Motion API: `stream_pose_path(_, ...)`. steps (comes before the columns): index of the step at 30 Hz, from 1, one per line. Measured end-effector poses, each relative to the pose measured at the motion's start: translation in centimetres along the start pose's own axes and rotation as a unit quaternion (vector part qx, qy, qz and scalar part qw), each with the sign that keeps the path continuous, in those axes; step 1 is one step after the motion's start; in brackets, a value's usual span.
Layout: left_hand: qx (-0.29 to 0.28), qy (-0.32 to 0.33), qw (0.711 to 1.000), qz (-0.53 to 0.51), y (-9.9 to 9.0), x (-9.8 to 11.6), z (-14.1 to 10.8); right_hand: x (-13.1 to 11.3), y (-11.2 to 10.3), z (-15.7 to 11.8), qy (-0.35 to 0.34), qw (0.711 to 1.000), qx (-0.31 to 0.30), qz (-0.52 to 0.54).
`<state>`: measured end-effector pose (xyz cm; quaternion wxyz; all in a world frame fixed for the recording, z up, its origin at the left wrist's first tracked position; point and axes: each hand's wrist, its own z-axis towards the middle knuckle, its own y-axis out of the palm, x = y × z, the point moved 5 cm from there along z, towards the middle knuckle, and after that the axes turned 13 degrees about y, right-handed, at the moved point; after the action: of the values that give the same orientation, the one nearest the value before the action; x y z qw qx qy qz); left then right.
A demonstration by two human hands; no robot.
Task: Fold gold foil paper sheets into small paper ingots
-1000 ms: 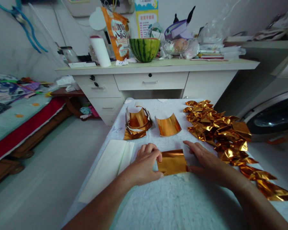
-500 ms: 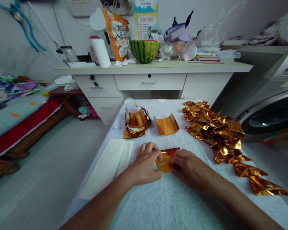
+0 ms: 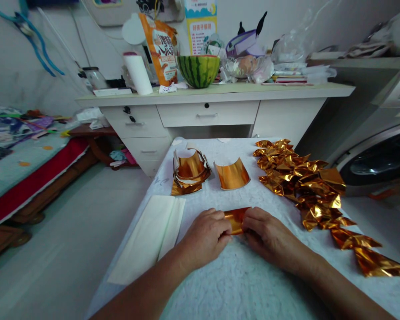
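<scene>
Both my hands grip one sheet of gold foil paper [image 3: 235, 221] above the cloth-covered table. My left hand [image 3: 208, 233] is closed on its left end, thumb at the near edge. On the right end, my right hand [image 3: 263, 229] is closed too, its fingers bent over the foil. The near edge curls up between them; the fingertips hide both ends. Beyond the hands lies a single curved gold sheet [image 3: 232, 174], with a stack of curled gold sheets [image 3: 190, 171] to its left. Folded gold foil pieces [image 3: 296, 178] form a long heap on the right.
White folded paper [image 3: 146, 240] lies by the table's left edge. A desk [image 3: 206, 113] stands behind the table, with a watermelon half [image 3: 198, 71] and an orange snack bag [image 3: 162, 51] on top. A washing machine [image 3: 380, 151] is at the right, a bed [image 3: 30, 164] at the left.
The gold sheet between my hands has gone from flatter to rolled up at its near edge, showing narrower. My left hand has moved slightly right and its fingers have closed in.
</scene>
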<state>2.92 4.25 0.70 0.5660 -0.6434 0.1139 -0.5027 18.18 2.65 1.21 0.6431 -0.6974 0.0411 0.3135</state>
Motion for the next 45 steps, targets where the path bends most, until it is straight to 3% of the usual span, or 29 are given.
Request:
stream_pose_path(7,-0.011,0.014,1.000,-0.002,0.1,-0.1,-0.1,1.1,-0.3,-0.3,0.019,0.997,-0.017,0.067)
stream_pose_path(15,-0.010,0.040,0.983,0.179,-0.7,0.1,0.3,0.8,0.2,0.1,0.036,0.999,0.022,0.003)
stream_pose_path(28,0.005,-0.043,0.999,-0.010,-0.6,-1.0,0.2,1.6,0.1,0.2,0.055,0.997,-0.007,0.050)
stream_pose_path(39,0.026,-0.124,0.992,0.000,-0.7,-1.7,0.0,2.5,0.3,0.4,0.151,0.988,0.036,-0.013)
stream_pose_path(45,0.033,-0.159,0.987,0.013,-0.5,-2.3,-0.4,3.0,0.4,0.5,0.169,0.984,0.045,-0.031)
